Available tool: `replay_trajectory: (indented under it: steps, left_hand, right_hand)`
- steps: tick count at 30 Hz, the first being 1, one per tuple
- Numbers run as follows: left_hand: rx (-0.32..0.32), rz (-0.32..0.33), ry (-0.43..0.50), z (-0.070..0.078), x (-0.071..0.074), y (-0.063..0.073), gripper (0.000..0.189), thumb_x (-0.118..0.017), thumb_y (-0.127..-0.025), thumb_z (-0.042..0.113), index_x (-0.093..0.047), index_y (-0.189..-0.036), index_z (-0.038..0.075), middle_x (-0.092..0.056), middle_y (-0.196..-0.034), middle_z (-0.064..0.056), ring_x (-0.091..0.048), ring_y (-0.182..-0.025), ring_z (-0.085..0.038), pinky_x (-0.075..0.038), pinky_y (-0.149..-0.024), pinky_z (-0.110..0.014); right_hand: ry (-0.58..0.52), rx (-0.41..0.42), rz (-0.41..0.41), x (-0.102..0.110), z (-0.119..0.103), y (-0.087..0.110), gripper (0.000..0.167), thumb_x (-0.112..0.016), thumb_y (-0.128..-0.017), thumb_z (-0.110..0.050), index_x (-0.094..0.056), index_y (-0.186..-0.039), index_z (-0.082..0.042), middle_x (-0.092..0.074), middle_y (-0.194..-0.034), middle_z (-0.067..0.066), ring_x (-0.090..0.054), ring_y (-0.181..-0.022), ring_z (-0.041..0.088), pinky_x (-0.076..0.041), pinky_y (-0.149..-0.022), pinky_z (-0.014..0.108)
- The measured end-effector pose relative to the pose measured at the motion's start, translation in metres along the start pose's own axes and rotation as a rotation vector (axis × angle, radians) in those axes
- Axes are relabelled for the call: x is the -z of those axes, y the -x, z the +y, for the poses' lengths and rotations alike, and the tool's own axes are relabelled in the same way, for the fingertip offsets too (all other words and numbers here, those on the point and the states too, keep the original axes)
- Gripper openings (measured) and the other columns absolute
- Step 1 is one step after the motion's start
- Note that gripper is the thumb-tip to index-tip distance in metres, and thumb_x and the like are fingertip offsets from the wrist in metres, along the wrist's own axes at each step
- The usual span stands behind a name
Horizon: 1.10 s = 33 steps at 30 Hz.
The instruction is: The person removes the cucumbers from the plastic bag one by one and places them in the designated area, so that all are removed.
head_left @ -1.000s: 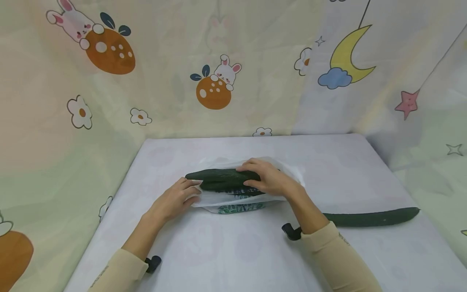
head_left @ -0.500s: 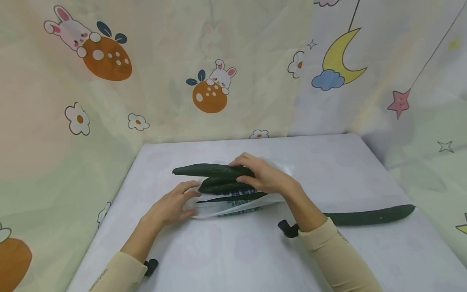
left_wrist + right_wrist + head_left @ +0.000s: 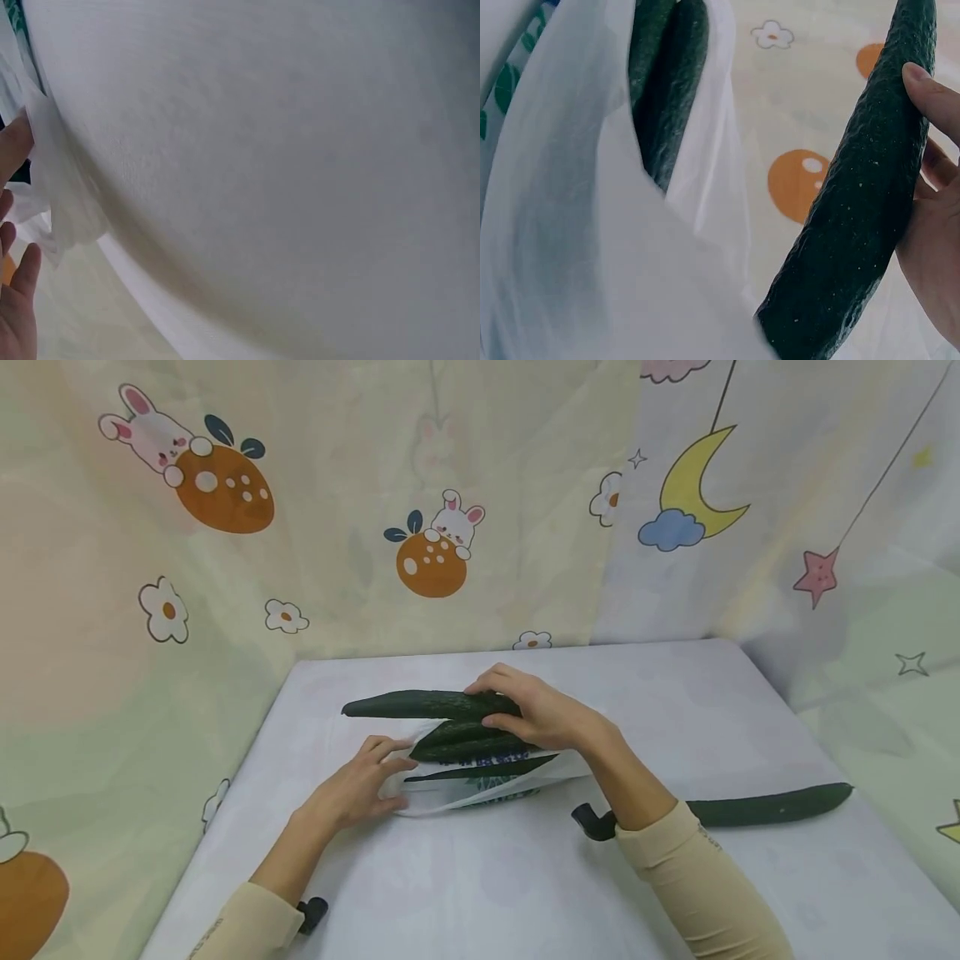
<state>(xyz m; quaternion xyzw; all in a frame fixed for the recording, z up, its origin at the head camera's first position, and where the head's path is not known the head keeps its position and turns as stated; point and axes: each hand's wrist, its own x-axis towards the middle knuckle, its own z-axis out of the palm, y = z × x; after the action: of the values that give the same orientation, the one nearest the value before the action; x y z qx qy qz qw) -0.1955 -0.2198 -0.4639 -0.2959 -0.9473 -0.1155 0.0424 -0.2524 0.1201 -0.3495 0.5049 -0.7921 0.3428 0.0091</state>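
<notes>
Fingers, right hand (image 3: 542, 712): clamped on long dark-green cucumber (image 3: 405, 704); I see left hand (image 3: 356, 789), fingers apart, touching white plastic bag (image 3: 671, 277).

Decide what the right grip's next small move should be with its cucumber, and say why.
Probably lift the held cucumber a little farther from the plastic bag. The right grip has it mostly outside, but low in the right wrist view the bag's edge overlaps it; the left grip is at the bag's mouth, perhaps ready to steady it.
</notes>
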Motion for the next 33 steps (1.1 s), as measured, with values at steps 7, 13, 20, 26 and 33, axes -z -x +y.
replay_trajectory:
  steps: [7,13,20,26,33]
  left_hand:
    - [-0.010,0.003,-0.006,0.004,0.001,0.000,0.054,-0.090,-0.080,0.029,-0.071,-0.129,0.018,-0.050,-0.149,-0.002,-0.043,-0.140,-0.026,-0.048,-0.109,-0.045]
    - [-0.010,-0.009,-0.006,0.003,0.000,0.001,0.065,-0.090,-0.081,0.029,-0.063,-0.139,0.022,-0.048,-0.155,-0.004,-0.043,-0.142,-0.028,-0.046,-0.111,-0.048]
    - [0.001,-0.022,0.008,0.006,0.000,0.000,0.066,-0.090,-0.080,0.028,-0.062,-0.139,0.021,-0.047,-0.155,-0.007,-0.043,-0.142,-0.030,-0.047,-0.110,-0.049]
    - [0.003,-0.017,0.010,0.006,-0.003,-0.002,0.067,-0.090,-0.080,0.028,-0.062,-0.140,0.022,-0.046,-0.156,-0.007,-0.042,-0.142,-0.031,-0.049,-0.108,-0.049]
    - [0.010,-0.022,0.033,0.002,-0.003,-0.003,0.065,-0.089,-0.081,0.027,-0.062,-0.140,0.023,-0.044,-0.157,-0.007,-0.040,-0.144,-0.030,-0.050,-0.107,-0.047]
  right_hand:
    - [-0.014,0.075,0.026,0.003,-0.012,-0.004,0.043,-0.072,-0.096,-0.009,-0.058,-0.137,-0.010,-0.060,-0.132,0.000,-0.056,-0.125,0.013,-0.049,-0.107,0.031]
    - [-0.072,0.142,0.079,0.013,-0.022,-0.010,0.044,-0.073,-0.095,-0.009,-0.059,-0.136,-0.007,-0.062,-0.132,0.003,-0.057,-0.124,0.016,-0.049,-0.106,0.035]
    - [-0.126,0.174,0.129,0.028,-0.028,-0.014,0.045,-0.074,-0.094,-0.005,-0.058,-0.136,-0.006,-0.061,-0.131,0.005,-0.057,-0.121,0.018,-0.052,-0.098,0.036]
    - [-0.171,0.190,0.169,0.047,-0.037,-0.015,0.047,-0.073,-0.091,0.003,-0.057,-0.135,-0.002,-0.060,-0.131,0.008,-0.058,-0.118,0.021,-0.057,-0.095,0.036]
    - [-0.168,0.214,0.274,0.071,-0.050,-0.012,0.049,-0.070,-0.090,0.011,-0.053,-0.136,0.004,-0.057,-0.134,0.013,-0.059,-0.116,0.023,-0.056,-0.097,0.036]
